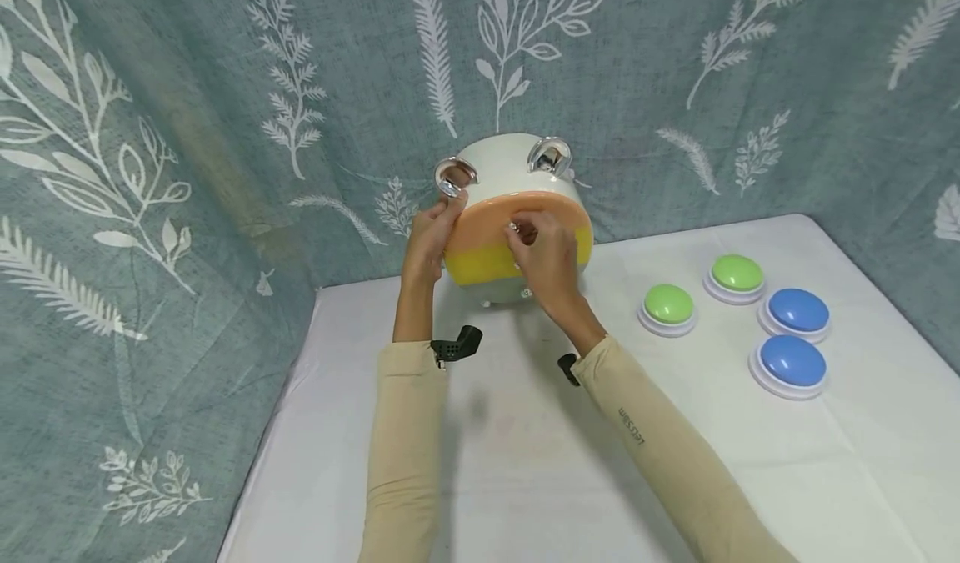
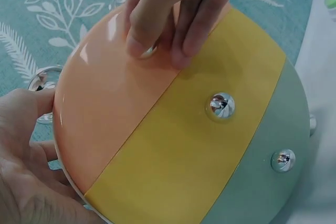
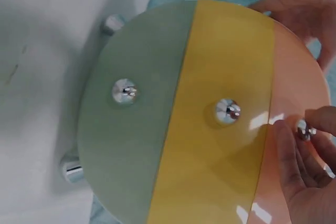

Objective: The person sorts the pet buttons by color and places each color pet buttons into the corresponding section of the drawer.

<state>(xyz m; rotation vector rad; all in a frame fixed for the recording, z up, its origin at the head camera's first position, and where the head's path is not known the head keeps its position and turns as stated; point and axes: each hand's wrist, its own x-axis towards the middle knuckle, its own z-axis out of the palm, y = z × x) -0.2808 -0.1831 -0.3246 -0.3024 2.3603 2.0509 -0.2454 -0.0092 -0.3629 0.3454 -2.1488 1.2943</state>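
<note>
A round white drum-shaped box (image 1: pixel 506 167) with silver feet stands tilted at the far side of the table. Its glossy front has an orange band (image 2: pixel 100 108), a yellow band (image 2: pixel 173 145) and a green band (image 2: pixel 262 182), each with a silver knob. My left hand (image 1: pixel 431 242) holds the box at its left side, the palm by the rim and some fingers hidden behind it. The right hand (image 1: pixel 551 263) pinches the knob (image 3: pixel 303 129) on the orange band between thumb and fingers. The yellow band's knob (image 2: pixel 222 105) and the green band's knob (image 2: pixel 283 160) are untouched.
Two silver loops, the left one (image 1: pixel 455 176) and the right one (image 1: pixel 550 157), rise from the box's top. On the right of the white table (image 1: pixel 510 463) sit two green push lights (image 1: pixel 669 305) and two blue ones (image 1: pixel 792 361). A leaf-patterned curtain (image 1: pixel 360 87) hangs close behind.
</note>
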